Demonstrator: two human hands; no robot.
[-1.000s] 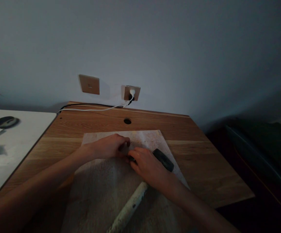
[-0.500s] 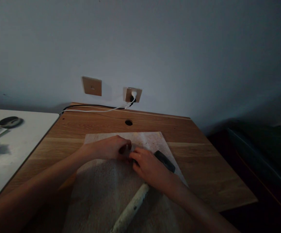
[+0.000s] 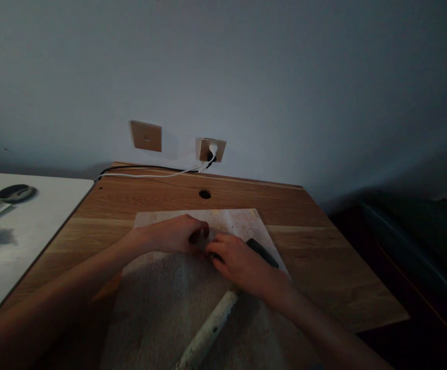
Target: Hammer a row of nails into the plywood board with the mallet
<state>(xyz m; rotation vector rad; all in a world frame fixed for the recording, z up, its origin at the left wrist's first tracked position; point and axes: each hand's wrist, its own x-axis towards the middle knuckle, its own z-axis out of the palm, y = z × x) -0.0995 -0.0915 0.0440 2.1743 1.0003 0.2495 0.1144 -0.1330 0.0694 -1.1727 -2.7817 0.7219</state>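
My left hand [image 3: 186,234] rests over the upper part of a pale, worn board [image 3: 154,303], its fingers curled into a pinch. Close beside it, my right hand [image 3: 238,262] has bent fingers drawn together, with the fingertips near those of the left. A small dark bit shows by the right fingertips, too dim to name. Under the right hand and wrist lies a hammer, its dark head [image 3: 264,253] beyond the hand and its pale, scuffed handle [image 3: 208,331] slanting toward me. The hand hides the middle of the hammer.
The board lies on a wooden desk [image 3: 323,277] with a round cable hole [image 3: 204,195]. Cords run along the wall to a socket [image 3: 212,150]; a blank plate [image 3: 146,136] is left of it. On a white table [image 3: 65,198] sits a dark round object [image 3: 17,193].
My right hand and wrist have shifted very slightly, and a little more of the dark bit shows at its fingertips. My left hand and the hammer stay almost the same.
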